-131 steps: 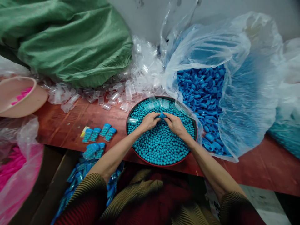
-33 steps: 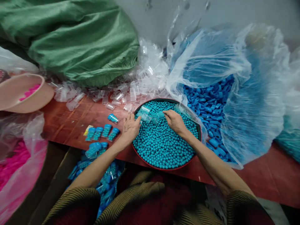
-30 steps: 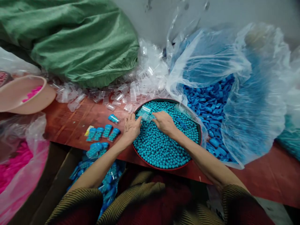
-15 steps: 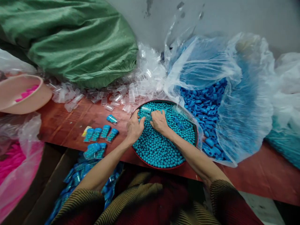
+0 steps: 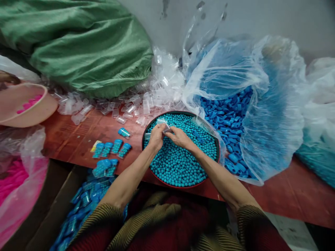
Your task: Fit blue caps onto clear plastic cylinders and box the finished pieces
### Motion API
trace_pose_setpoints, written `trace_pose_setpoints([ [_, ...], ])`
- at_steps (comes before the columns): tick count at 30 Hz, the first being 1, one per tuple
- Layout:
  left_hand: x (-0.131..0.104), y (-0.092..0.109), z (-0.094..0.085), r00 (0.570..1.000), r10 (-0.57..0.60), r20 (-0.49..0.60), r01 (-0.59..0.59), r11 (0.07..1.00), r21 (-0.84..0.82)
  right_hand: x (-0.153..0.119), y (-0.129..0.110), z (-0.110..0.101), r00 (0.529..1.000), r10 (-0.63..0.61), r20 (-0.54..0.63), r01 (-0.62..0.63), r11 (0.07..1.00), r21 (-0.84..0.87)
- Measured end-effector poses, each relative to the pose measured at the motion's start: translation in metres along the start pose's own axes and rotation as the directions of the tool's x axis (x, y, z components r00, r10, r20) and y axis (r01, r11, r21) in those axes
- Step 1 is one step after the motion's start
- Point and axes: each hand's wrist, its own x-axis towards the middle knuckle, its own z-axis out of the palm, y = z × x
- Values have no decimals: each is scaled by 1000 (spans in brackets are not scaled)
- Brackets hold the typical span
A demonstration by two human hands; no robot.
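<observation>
My left hand (image 5: 156,137) is closed on a small clear plastic cup (image 5: 162,122), tilted above the beads. Thumb and fingers of my right hand (image 5: 180,137) pinch the same cup from the other side. Below both hands is a round dark basin with a red rim (image 5: 180,187), full of turquoise beads (image 5: 180,167). A dark blue cap (image 5: 200,139) lies on the beads to the right. What the cup contains is hard to make out.
Filled blue-capped containers (image 5: 106,149) stand and lie on the red table (image 5: 70,139) at left. Loose clear cups (image 5: 136,104) lie behind the basin. A bag of blue caps (image 5: 235,129), a green sack (image 5: 91,52) and a pale bowl (image 5: 31,115) surround the area.
My hands have come closer together, the left moving right. The clear cup has risen from the bead surface and is now tilted between my fingers.
</observation>
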Motion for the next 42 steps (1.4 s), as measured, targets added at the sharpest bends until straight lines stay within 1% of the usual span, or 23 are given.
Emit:
trace_pose_setpoints([
  [2,6,11,-2,996,-93,2,93,995,-45,-5,-7,1,998,43,39,-41,998,-52],
  [3,9,19,-4,995,-102,-17,101,994,-50,-10,-11,2,997,52,55,-47,995,-92],
  [4,11,26,-7,995,-80,-52,77,996,-43,-15,-14,3,996,52,67,-43,989,-138],
  [6,13,39,-12,995,13,-95,-12,1000,12,-26,-19,5,997,37,74,-20,976,-216],
  [7,13,44,-15,996,50,-80,-46,998,52,-29,-20,4,996,29,82,-9,972,-235],
  [9,9,49,-18,998,66,-13,-63,990,125,-30,-19,-1,996,22,84,0,968,-253],
  [11,2,48,-22,999,40,11,-41,986,164,-24,-11,-13,1000,26,6,-23,947,-321],
  [13,-8,44,-28,1000,20,-7,-18,983,184,-14,2,-30,989,62,-138,-120,877,-465],
  [14,-14,42,-32,1000,2,-10,0,980,197,-9,9,-39,975,95,-203,-193,815,-547],
  [16,-26,37,-40,999,-52,11,48,970,240,-2,25,-53,942,174,-287,-325,679,-658],
  [18,-38,32,-48,996,-85,30,73,953,293,2,36,-59,920,213,-328,-389,585,-712],
  [20,-48,27,-54,995,-91,45,70,936,344,4,43,-58,917,217,-334,-398,549,-735],
  [23,-55,19,-59,992,-105,66,67,901,429,7,44,-52,938,201,-281,-346,551,-759],
  [26,-54,12,-62,991,-107,78,59,884,464,5,40,-49,965,149,-215,-261,590,-764],
  [29,-53,10,-62,994,-103,46,75,908,413,-1,28,-50,978,113,-173,-205,649,-732],
  [31,-53,11,-63,997,-83,8,74,926,369,-6,16,-47,979,97,-181,-200,656,-728],
  [33,-55,12,-63,997,-71,-24,75,938,339,-10,0,-38,983,65,-173,-172,654,-737],
  [34,-56,13,-63,996,-76,-38,84,940,329,-11,-7,-30,990,40,-137,-129,664,-737],
  [36,-59,14,-62,994,-100,-48,110,942,316,-8,-18,-11,1000,-6,27,23,709,-705],
  [37,-61,14,-62,993,-112,-48,121,942,313,-4,-21,-2,993,-20,118,95,730,-677],
  [39,-62,15,-61,991,-126,-48,135,941,311,4,-19,12,974,-8,227,154,757,-635],
  [40,-61,15,-60,991,-127,-51,136,940,314,9,-16,15,970,2,242,152,775,-614],
  [42,-59,14,-59,992,-110,-60,123,938,324,14,-7,14,981,-3,196,111,831,-545],
])
